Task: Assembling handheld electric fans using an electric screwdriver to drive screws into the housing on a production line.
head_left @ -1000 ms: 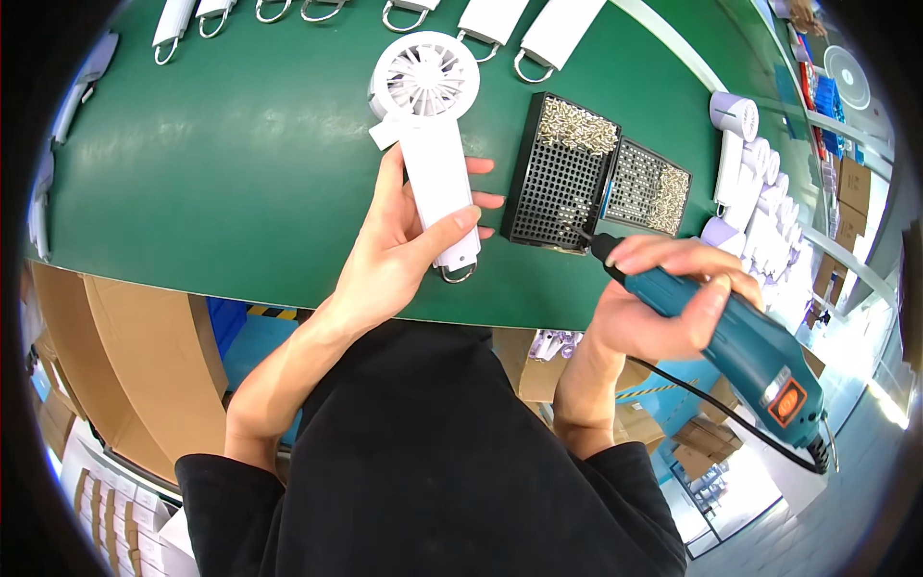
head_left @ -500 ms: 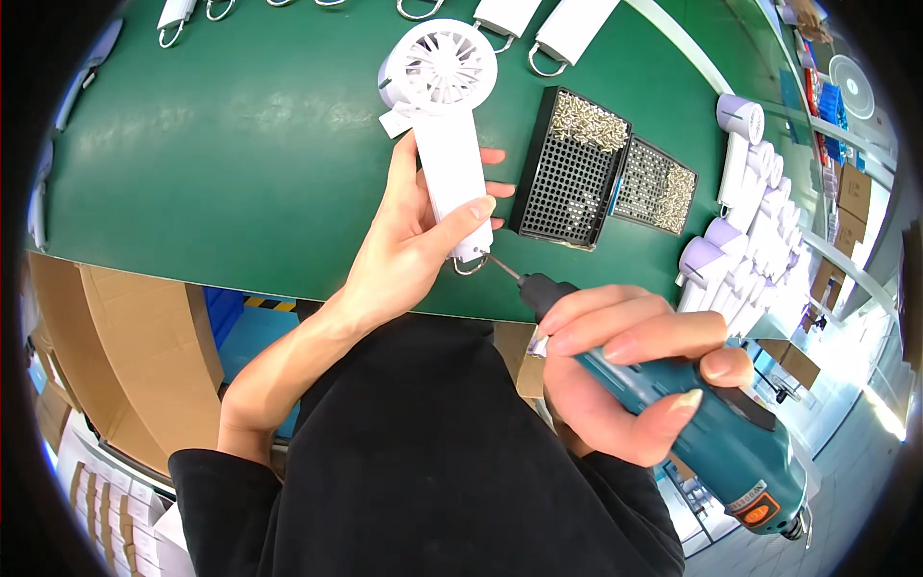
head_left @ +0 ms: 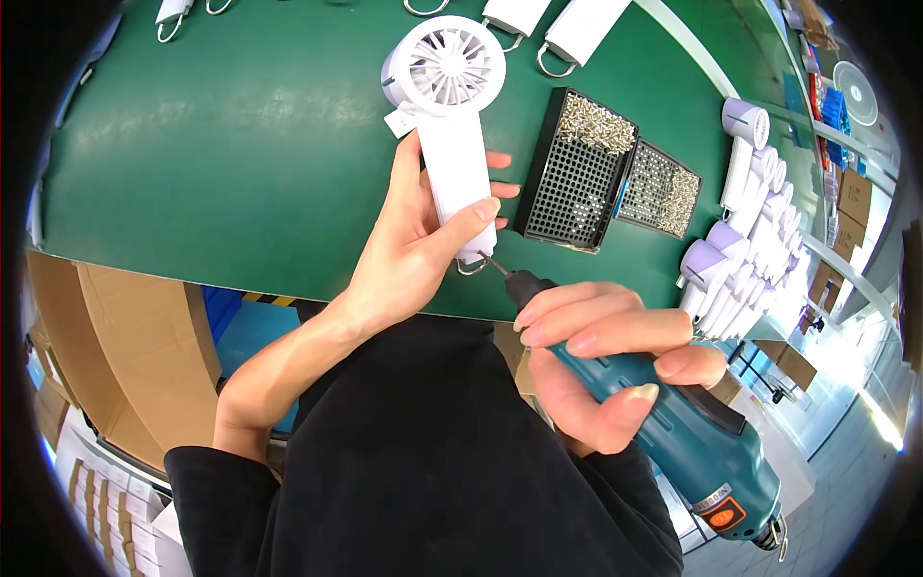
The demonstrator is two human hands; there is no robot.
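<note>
A white handheld fan (head_left: 460,163) with a round finned head lies in my left hand (head_left: 409,252), thumb across its handle and fingertips showing on the far side. A metal loop (head_left: 471,268) hangs at the handle's near end. My right hand (head_left: 601,351) is closed round a teal electric screwdriver (head_left: 687,438). Its thin bit meets the handle's end beside the loop; whether a screw sits under the tip is too small to tell. Right of the fan stands a black screw tray (head_left: 574,173), silvery screws heaped at its far end.
A second screw tray (head_left: 661,188) adjoins the first. Many white and lilac fans (head_left: 740,240) are piled along the table's right side. More fan handles (head_left: 586,34) lie at the far edge of the green table (head_left: 221,163). A cardboard box (head_left: 135,356) stands below left.
My right hand and the screwdriver have shifted left and slightly up, bringing the bit closer in at the handle's end. My left hand still holds the fan, nearly unmoved.
</note>
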